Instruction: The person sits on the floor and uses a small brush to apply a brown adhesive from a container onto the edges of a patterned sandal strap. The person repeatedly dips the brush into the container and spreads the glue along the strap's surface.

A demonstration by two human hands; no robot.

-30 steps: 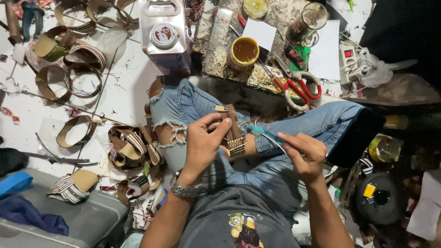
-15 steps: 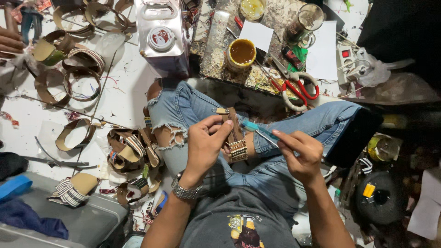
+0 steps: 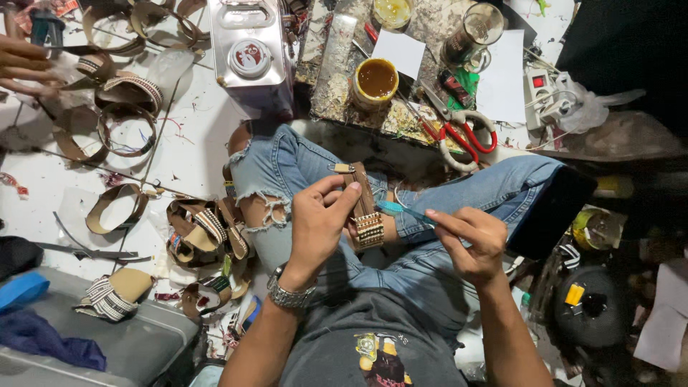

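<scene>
I sit cross-legged in torn blue jeans. My left hand (image 3: 320,223), a metal watch on its wrist, holds a brown leather strap (image 3: 363,203) with a striped woven patch upright over my lap. My right hand (image 3: 469,240) grips a thin teal-handled tool (image 3: 398,209); its tip touches the strap's right edge, just above the woven patch.
An open tin of amber glue (image 3: 375,81) sits on a spattered board with red-handled scissors (image 3: 469,134) and a metal can (image 3: 251,56). Brown strap loops (image 3: 122,131) and finished pieces (image 3: 204,229) litter the white floor at left. Another person's fingers (image 3: 27,63) show at top left.
The view has tilted and another person's hand has come in at the top left. My right hand has brought the tool's tip in to the strap.
</scene>
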